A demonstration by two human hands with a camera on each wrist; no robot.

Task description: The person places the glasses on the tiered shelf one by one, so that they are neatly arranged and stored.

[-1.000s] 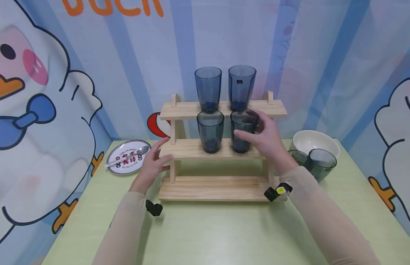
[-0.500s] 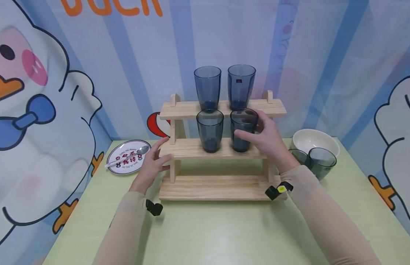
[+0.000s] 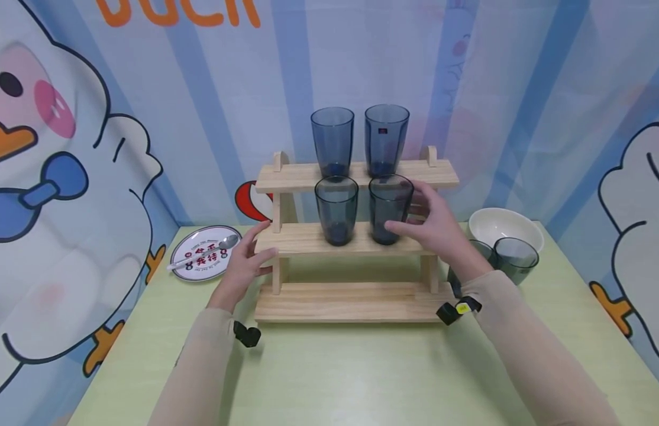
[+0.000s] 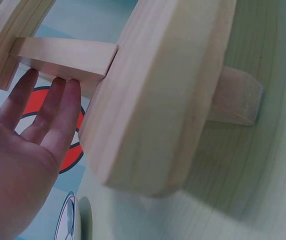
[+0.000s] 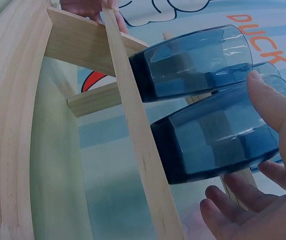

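Observation:
A three-tier wooden shelf (image 3: 345, 305) stands in the middle of the table. My left hand (image 3: 240, 275) holds the left end of its middle board, with fingertips against the upright (image 4: 67, 52) in the left wrist view. On the middle board stand two blue-grey glasses, a left one (image 3: 336, 210) and a right one (image 3: 381, 204). My right hand (image 3: 438, 228) is beside the right glass, fingers spread. In the right wrist view the thumb overlaps the rim of that glass (image 5: 218, 137) and the other fingers lie loosely beneath it. Two more glasses (image 3: 332, 139) are upright on the top board.
Right of the shelf are two more glasses (image 3: 516, 260) and a white bowl (image 3: 505, 228), partly behind the right forearm. A printed plate (image 3: 202, 269) bearing a spoon (image 3: 228, 241) lies at the left. A cartoon duck curtain (image 3: 217, 106) hangs behind.
My right hand has loosened around the right glass on the middle board and shifted slightly right and down, its thumb drawn back. The glass stays where it was. My left hand has not moved.

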